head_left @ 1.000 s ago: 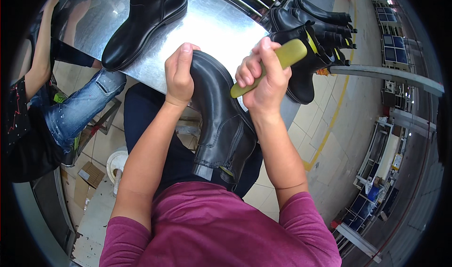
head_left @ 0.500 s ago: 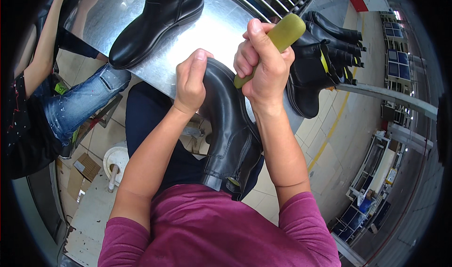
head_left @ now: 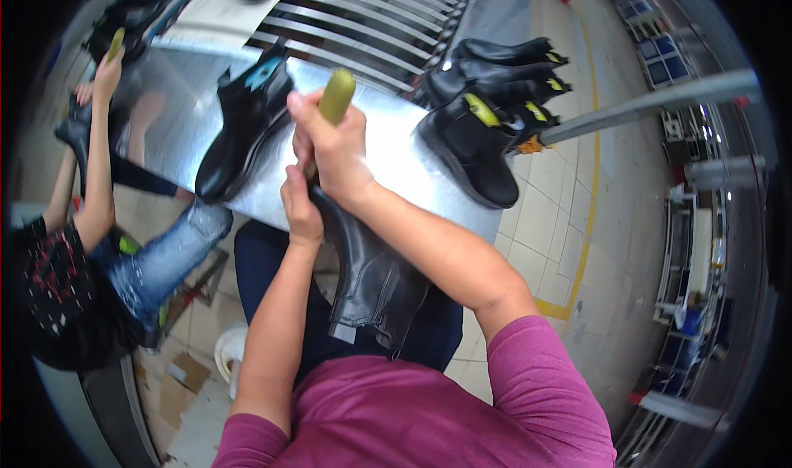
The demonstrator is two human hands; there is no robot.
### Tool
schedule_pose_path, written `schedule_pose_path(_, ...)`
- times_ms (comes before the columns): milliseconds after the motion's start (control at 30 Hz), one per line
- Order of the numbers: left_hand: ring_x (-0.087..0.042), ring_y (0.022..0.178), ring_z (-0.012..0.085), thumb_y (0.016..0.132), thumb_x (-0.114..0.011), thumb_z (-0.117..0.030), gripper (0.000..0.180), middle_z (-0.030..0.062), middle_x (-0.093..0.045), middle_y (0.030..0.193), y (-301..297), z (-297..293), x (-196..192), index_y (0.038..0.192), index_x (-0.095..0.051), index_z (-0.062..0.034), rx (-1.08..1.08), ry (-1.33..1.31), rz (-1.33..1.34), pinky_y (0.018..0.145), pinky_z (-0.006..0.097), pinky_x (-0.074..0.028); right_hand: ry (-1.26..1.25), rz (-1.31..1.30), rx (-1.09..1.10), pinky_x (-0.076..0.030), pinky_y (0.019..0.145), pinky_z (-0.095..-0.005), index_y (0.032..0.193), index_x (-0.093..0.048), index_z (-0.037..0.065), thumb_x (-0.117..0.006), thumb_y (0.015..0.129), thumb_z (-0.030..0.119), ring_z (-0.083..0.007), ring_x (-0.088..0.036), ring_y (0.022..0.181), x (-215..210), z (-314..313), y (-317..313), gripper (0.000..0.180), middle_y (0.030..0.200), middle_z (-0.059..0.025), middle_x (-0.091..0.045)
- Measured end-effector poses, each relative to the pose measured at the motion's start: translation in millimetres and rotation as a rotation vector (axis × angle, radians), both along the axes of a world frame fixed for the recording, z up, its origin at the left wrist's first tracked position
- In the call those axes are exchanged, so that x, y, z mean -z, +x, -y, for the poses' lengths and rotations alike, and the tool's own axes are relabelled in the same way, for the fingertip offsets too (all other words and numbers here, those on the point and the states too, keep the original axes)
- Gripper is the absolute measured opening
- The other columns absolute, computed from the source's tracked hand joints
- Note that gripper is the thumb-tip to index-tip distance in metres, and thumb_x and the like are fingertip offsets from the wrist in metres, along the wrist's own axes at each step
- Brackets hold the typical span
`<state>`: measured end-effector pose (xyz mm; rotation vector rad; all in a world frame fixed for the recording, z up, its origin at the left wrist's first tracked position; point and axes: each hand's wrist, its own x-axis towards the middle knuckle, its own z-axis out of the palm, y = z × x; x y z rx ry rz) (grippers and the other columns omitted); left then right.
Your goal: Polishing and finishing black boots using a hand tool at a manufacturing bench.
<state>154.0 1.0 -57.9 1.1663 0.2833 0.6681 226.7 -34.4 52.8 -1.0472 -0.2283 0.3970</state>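
Observation:
A black leather ankle boot (head_left: 367,266) with a side zip lies over my lap, its toe pointing up toward the metal table and its shaft toward my shirt. My left hand (head_left: 303,208) is closed on the boot's toe end. In my right hand (head_left: 337,154), shut in a fist, is a yellow-green bar-shaped tool (head_left: 337,95). The tool's lower end comes down at the toe beside my left thumb; whether it touches the leather is hidden. Another black boot (head_left: 239,134), with a blue patch inside, stands on the table just beyond my hands.
Several black boots with yellow-green tags (head_left: 495,117) stand at the table's (head_left: 388,142) right side. Behind it runs a slatted roller conveyor (head_left: 355,30). A grey rail (head_left: 652,105) juts out at right. On the left, a co-worker in jeans holds a similar tool (head_left: 116,45) and a boot.
My view has shifted. Both my hands and the boot have moved left, and my right hand has come across to the toe, close to my left hand.

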Motion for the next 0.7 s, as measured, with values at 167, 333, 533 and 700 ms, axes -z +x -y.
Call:
schedule_pose_path(167,-0.046,0.074,0.0116,0.11,-0.043,-0.031,0.043,0.0019,-0.052,0.076,-9.1,-6.1,-9.7,0.085,-0.058,0.0009,0.04,0.153,-0.087,0.069,0.029,-0.039,-0.099,0.124,0.317,-0.037,0.045,-0.025,0.097,-0.064,0.007,-0.07,0.099,0.02,-0.0078,-0.047,0.047,-27.8,110.1,-13.6,0.015,0.061,0.0033,-0.05)
schedule_pose_path(333,-0.039,0.069,0.0112,0.105,-0.06,-0.031,0.042,0.0016,-0.045,0.07,3.8,-16.1,0.3,0.078,-0.053,0.0014,0.01,0.263,-0.226,0.063,0.032,-0.035,-0.275,-0.277,0.531,-0.039,0.043,-0.0276,0.109,-0.059,0.007,-0.075,0.096,0.027,-0.0104,-0.048,0.047,20.6,229.9,-81.9,0.029,0.065,0.0006,-0.05)
schedule_pose_path(533,-0.062,0.12,0.0355,0.097,-0.066,-0.015,0.014,0.0125,-0.074,0.112,16.8,-32.8,-45.9,0.103,-0.076,-0.0062,0.168,1.06,0.2,0.104,0.041,-0.046,-0.134,-0.485,0.278,-0.041,0.044,-0.027,0.153,-0.037,0.003,-0.056,0.106,0.043,-0.0141,-0.054,0.052,40.1,233.6,-199.7,0.065,0.085,-0.011,-0.066)
schedule_pose_path(700,-0.064,0.113,0.0365,0.101,-0.061,-0.014,0.018,0.0127,-0.073,0.112,-15.8,-59.0,-47.9,0.111,-0.072,-0.0041,0.227,1.27,0.055,0.099,0.044,-0.049,-0.051,-0.354,0.33,-0.041,0.043,-0.0269,0.161,-0.029,0.014,-0.046,0.108,0.054,-0.014,-0.053,0.052,38.7,193.6,-172.6,0.068,0.1,-0.0086,-0.065)
